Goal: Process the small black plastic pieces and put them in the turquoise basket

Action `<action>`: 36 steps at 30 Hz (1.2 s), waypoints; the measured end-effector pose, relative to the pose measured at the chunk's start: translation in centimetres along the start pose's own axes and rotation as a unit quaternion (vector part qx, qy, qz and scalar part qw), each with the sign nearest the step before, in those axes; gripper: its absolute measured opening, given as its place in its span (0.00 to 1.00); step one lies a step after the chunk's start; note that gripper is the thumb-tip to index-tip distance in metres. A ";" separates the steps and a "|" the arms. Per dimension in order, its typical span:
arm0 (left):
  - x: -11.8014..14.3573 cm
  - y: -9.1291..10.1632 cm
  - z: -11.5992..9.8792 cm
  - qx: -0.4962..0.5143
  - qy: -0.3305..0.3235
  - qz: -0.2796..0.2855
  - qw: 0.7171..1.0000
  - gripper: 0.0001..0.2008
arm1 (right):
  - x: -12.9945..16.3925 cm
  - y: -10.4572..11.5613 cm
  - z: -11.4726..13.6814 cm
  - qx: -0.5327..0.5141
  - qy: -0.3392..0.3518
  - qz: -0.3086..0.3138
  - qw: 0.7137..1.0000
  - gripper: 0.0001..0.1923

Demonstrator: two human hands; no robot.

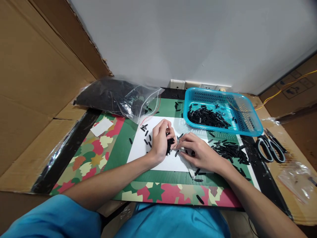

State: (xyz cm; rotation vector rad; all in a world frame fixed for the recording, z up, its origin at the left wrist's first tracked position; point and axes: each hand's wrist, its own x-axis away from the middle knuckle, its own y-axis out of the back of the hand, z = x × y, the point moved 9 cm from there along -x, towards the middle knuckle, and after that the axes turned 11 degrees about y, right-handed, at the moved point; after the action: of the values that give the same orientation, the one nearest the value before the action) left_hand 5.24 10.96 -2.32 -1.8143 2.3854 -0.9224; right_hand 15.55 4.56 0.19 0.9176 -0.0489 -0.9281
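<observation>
My left hand is curled around a cluster of small black pieces, slim and oblong, above a white sheet. Close beside it, my right hand has its thumb and fingers bent together near the left fingertips. What the right fingers grip, if anything, is hidden. One loose black piece shows just by the right thumb and index finger. Under the right hand, part of a clear plastic strip or bag sticks out. More black pieces lie scattered on the sheet left of my left hand.
A blue basket holding many black pieces stands back right, with a heap of them in front. Scissors lie at the right. A large clear bag of black contents rests back left. Cardboard and a wall enclose the table.
</observation>
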 end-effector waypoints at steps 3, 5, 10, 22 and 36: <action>0.0 0.0 0.0 -0.003 0.000 0.000 1.000 0.15 | -0.1 -0.4 -0.1 0.003 -0.001 0.013 1.000 0.09; 0.0 -0.1 0.1 -0.002 0.002 0.002 1.000 0.15 | 0.0 -0.5 -0.2 0.001 -0.005 0.019 1.000 0.07; 0.0 -0.1 0.2 0.005 0.007 0.004 1.000 0.16 | 0.0 0.2 -0.1 -0.010 -0.015 0.008 1.000 0.06; 0.1 -0.2 0.5 0.010 0.022 0.017 1.000 0.17 | 0.4 3.4 0.1 -0.013 -0.040 -0.024 0.999 0.03; 0.6 -1.1 1.8 -0.053 0.025 0.076 0.995 0.20 | 0.7 1.5 2.4 0.102 0.080 -0.097 0.987 0.08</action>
State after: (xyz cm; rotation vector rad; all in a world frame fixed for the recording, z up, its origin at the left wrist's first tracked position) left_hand 6.64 9.40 -3.13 -1.6299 2.6069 -0.8529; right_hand 16.03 2.87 2.55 1.1996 0.0848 -1.0390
